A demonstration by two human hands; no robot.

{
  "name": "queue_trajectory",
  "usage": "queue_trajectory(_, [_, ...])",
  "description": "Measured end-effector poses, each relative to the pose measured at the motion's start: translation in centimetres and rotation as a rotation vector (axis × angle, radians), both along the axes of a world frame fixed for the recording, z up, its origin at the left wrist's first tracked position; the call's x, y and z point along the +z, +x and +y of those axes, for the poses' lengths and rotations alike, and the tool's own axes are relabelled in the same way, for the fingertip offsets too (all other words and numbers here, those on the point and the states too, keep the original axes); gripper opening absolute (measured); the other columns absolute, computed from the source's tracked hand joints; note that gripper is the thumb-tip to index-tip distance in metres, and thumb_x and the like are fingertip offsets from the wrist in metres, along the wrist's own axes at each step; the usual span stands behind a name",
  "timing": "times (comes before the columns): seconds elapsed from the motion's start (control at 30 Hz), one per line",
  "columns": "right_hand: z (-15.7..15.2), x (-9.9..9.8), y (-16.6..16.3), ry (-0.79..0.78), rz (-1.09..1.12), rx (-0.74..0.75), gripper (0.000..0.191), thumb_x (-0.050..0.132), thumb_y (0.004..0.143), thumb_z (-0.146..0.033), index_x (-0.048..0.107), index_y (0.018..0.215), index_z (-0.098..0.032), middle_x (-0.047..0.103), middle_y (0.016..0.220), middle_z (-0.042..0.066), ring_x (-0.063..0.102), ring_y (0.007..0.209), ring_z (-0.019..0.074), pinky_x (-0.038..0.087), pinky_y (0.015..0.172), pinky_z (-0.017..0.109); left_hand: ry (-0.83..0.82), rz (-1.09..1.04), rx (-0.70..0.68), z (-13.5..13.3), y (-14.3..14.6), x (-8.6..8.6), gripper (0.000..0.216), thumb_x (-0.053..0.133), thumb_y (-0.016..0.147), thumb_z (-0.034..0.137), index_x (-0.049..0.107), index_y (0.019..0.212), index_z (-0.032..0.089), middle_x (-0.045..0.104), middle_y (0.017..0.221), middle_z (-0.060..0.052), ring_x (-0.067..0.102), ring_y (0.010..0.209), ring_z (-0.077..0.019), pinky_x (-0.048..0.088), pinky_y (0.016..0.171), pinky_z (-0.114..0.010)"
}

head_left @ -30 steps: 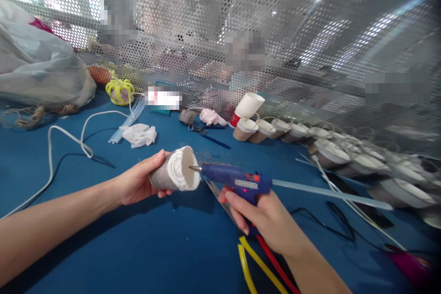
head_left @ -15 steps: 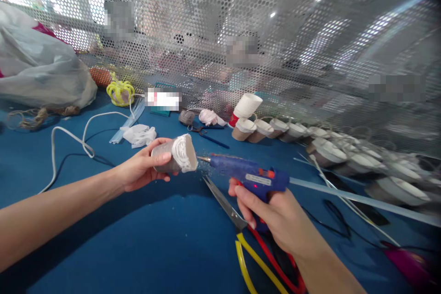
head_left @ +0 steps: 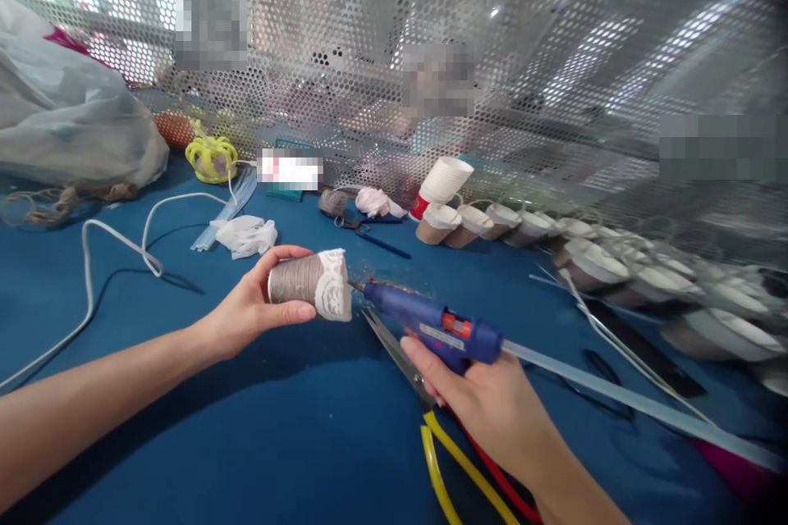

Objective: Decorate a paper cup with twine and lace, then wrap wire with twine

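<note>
Fingers wrapped round it, my left hand (head_left: 262,291) holds a small paper cup (head_left: 296,279) on its side, its wall wound with grey-brown cord. A band of white lace (head_left: 333,285) circles the cup near its rim, which faces right. My right hand (head_left: 474,398) grips a blue hot glue gun (head_left: 424,320), its nozzle pointing left at the cup's rim. Whether the nozzle touches the rim I cannot tell. A long translucent glue stick (head_left: 603,381) juts from the gun's back. Under the gun lie large scissors (head_left: 394,349) with yellow and red handles, partly covered by my right hand.
Several cord-wrapped cups (head_left: 600,267) line the right side below a perforated metal panel (head_left: 345,33). A stack of white cups (head_left: 444,183) leans at the back. White cord (head_left: 89,262), crumpled white plastic (head_left: 246,236), a yellow basket-like piece (head_left: 211,157) and a big plastic bag (head_left: 74,115) lie left.
My left hand has turned the cup about its length, so more wound cord and a different stretch of lace show. The glue gun has shifted slightly left and tilted, its nozzle staying near the rim.
</note>
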State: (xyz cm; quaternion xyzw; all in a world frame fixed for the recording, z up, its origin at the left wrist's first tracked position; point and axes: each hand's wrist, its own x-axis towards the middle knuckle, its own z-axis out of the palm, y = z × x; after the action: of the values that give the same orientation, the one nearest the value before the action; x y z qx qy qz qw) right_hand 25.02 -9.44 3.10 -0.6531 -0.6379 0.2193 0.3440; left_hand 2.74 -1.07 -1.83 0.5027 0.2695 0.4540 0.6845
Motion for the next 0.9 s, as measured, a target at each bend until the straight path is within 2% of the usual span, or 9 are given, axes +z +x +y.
queue_trajectory(0.23, [-0.1,-0.3,0.1,0.121,-0.101,0.045,0.016,0.062,0.073,-0.036,0.066,0.063,-0.023,0.06,0.05,0.003,0.063,0.065,0.0251,0.047,0.048,0.03,0.029,0.021,0.026,0.0,0.1,0.1,0.052,0.075,0.06,0.017,0.05,0.105,0.026,0.055,0.092,0.0,0.052,0.075,-0.0107,0.045,0.067,-0.022])
queue_trajectory(0.4, [0.1,-0.7,0.5,0.178,-0.324,0.074,0.024,0.054,0.078,-0.038,0.069,0.068,-0.022,0.064,0.055,0.002,0.065,0.067,0.0238,0.051,0.054,0.03,0.057,0.032,0.034,0.0,0.1,0.2,0.053,0.076,0.059,0.017,0.051,0.104,0.025,0.056,0.094,0.0,0.052,0.075,-0.0107,0.044,0.066,-0.021])
queue_trajectory(0.57, [0.3,-1.0,0.8,0.259,-0.433,0.108,0.03,0.048,0.082,-0.039,0.071,0.075,-0.022,0.068,0.062,0.004,0.065,0.069,0.024,0.052,0.057,0.03,0.073,0.047,0.032,-0.1,0.0,0.1,0.053,0.076,0.059,0.016,0.051,0.104,0.026,0.056,0.093,0.0,0.052,0.075,-0.0102,0.044,0.065,-0.019])
queue_trajectory(0.67, [0.2,-1.1,0.9,0.249,-0.453,0.135,0.032,0.046,0.083,-0.039,0.071,0.074,-0.022,0.067,0.059,0.004,0.065,0.065,0.0239,0.052,0.056,0.031,0.076,0.041,0.023,0.0,0.0,0.1,0.053,0.076,0.059,0.016,0.051,0.104,0.027,0.056,0.092,0.001,0.052,0.074,-0.0101,0.044,0.064,-0.019])
queue_trajectory(0.77, [0.2,-1.2,1.0,0.219,-0.44,0.091,0.027,0.05,0.081,-0.038,0.071,0.073,-0.023,0.065,0.057,0.004,0.065,0.068,0.0241,0.051,0.057,0.03,0.081,0.043,0.029,0.0,0.1,0.1,0.053,0.076,0.058,0.015,0.052,0.104,0.026,0.057,0.092,0.001,0.052,0.074,-0.0104,0.044,0.064,-0.019])
queue_trajectory(0.9, [0.2,-1.4,0.9,0.19,-0.432,0.086,0.029,0.049,0.081,-0.04,0.069,0.071,-0.022,0.067,0.061,0.005,0.065,0.068,0.0248,0.051,0.055,0.031,0.084,0.043,0.04,0.1,0.0,0.1,0.052,0.076,0.059,0.015,0.052,0.104,0.026,0.057,0.092,0.001,0.052,0.075,-0.0111,0.044,0.065,-0.02])
